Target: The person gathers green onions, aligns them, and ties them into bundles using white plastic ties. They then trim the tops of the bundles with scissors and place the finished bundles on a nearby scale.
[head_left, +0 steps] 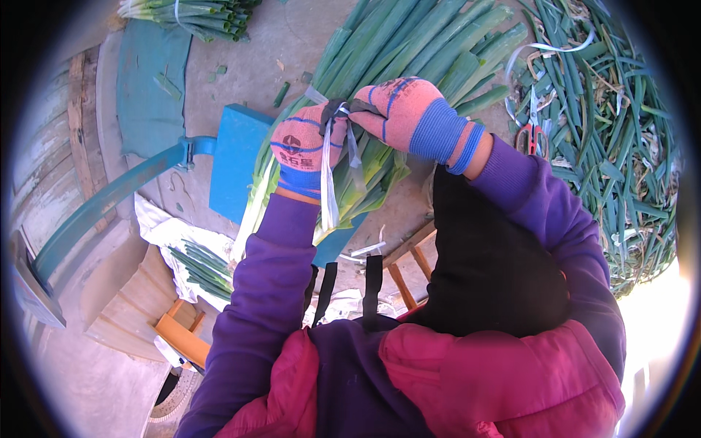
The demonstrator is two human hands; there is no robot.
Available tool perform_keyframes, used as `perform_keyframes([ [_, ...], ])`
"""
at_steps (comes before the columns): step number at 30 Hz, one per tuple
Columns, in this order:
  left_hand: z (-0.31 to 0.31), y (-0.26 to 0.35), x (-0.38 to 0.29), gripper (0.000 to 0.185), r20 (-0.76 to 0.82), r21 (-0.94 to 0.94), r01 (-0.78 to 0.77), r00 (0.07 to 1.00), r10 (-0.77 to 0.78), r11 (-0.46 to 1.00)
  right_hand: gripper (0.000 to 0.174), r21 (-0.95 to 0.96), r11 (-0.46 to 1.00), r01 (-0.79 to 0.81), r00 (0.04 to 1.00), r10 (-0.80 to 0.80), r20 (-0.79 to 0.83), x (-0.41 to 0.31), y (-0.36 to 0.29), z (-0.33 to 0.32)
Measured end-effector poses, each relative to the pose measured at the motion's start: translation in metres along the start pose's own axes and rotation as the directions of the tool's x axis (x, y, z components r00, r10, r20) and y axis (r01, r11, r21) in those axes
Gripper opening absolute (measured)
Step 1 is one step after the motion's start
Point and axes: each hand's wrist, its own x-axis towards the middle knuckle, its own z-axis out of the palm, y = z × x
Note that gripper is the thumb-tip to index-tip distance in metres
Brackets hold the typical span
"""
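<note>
A large bundle of green onions [378, 49] lies before me over the blue plate of a scale [241, 159], leaves pointing away and pale stalks towards me. A white plastic strap [328, 180] passes around it. My left hand [309, 137], in a pink and blue work glove, pinches the strap on top of the bundle. Close beside it, my right hand [405, 115], gloved alike, has thumb and finger pinched together at the strap's crossing. Strap ends hang down from between the hands over the leaves.
At the right lies a big heap of cut onion leaves [619, 137] with red-handled scissors [531, 131] on it. Another tied bundle [202, 16] is at the upper left. Loose onions [205, 268] rest on a white sheet [164, 224]; the scale's teal arm [109, 191] crosses the left side.
</note>
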Motion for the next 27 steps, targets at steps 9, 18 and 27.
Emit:
perform_keyframes([
  [9,0.001,-0.002,-0.001,0.021,-0.103,-0.026,-0.045,0.994,0.042,0.999,0.031,0.325,0.945,-0.019,0.983,0.077,-0.166,-0.005,0.019,-0.017],
  [18,0.0,-0.006,-0.001,0.023,0.015,-0.048,-0.031,0.999,0.032,0.998,0.032,0.237,0.971,-0.041,0.999,0.043,-0.002,0.01,0.005,0.005],
  [27,-0.002,-0.004,-0.001,0.017,0.048,-0.048,-0.038,0.998,0.04,0.998,0.028,0.096,0.994,-0.044,0.998,0.04,0.046,0.009,-0.001,-0.008],
])
